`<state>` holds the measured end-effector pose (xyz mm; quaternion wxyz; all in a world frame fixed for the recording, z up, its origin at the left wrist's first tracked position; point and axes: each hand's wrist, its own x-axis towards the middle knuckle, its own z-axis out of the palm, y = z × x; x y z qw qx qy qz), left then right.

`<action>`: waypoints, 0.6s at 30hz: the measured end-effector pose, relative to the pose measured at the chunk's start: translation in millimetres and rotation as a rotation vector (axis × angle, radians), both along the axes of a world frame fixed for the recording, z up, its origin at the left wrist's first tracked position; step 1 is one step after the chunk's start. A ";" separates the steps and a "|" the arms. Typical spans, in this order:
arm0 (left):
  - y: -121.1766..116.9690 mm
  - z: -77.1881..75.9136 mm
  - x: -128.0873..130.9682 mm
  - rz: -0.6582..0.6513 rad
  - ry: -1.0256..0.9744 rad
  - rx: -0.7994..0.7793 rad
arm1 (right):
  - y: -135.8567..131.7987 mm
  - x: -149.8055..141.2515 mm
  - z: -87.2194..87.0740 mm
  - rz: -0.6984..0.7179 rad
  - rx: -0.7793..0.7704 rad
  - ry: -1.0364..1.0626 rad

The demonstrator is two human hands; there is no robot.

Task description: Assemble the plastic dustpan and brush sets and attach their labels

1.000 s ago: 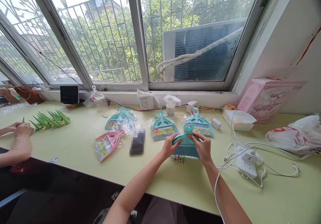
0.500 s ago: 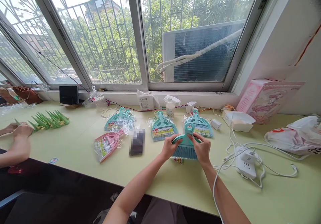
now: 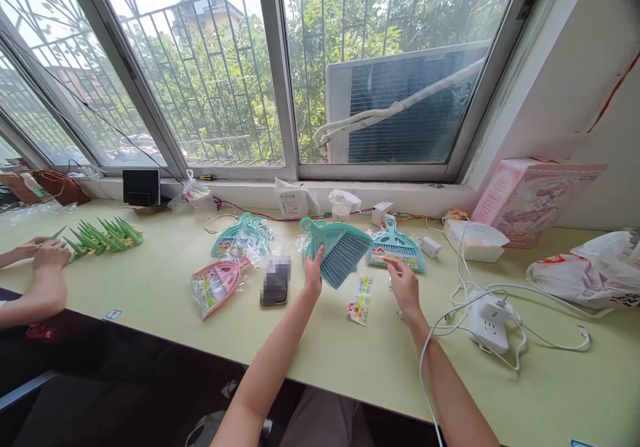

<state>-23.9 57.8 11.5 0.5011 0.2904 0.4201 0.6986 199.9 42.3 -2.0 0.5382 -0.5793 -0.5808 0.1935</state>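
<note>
My left hand (image 3: pixel 314 275) is closed on the lower left edge of a teal dustpan with a brush (image 3: pixel 345 257) fitted in it, tilted with its grey-blue bristles toward the lower right. My right hand (image 3: pixel 405 290) is apart from it, fingers partly stretched out to the left above the table. Something clear, perhaps thin plastic, shows by these fingers, but I cannot make it out. Between my hands lies a printed label card (image 3: pixel 360 300). Just beyond my right hand is a wrapped teal dustpan set (image 3: pixel 395 243); another wrapped one is mostly hidden behind the held set.
To the left lie wrapped teal sets (image 3: pixel 240 237), a wrapped pink set (image 3: pixel 217 285) and a dark phone (image 3: pixel 276 283). A power strip (image 3: pixel 490 327) with white cables stands at right. Far left, another person's hands (image 3: pixel 50 253) work beside green plastic pieces (image 3: pixel 105 237).
The dustpan and brush have moved up and left and turned, now in my left hand alone. My right hand has let go, uncovering the label card on the table.
</note>
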 end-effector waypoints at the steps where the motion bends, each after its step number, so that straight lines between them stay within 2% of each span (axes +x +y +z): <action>1: 2.0 0.2 -4.6 -0.018 -0.046 -0.023 | 3.0 0.7 -6.3 0.071 -0.064 -0.090; 5: 4.8 -0.5 -13.3 -0.047 -0.072 -0.039 | 2.7 -9.4 -23.6 0.183 -0.205 -0.502; 8: 4.5 -2.5 -12.0 -0.065 -0.043 -0.037 | -2.0 -18.6 -26.2 0.218 -0.217 -0.660; 18: 1.9 -10.3 -7.3 -0.193 0.078 -0.047 | 1.4 -7.8 -24.4 0.391 -0.301 -0.467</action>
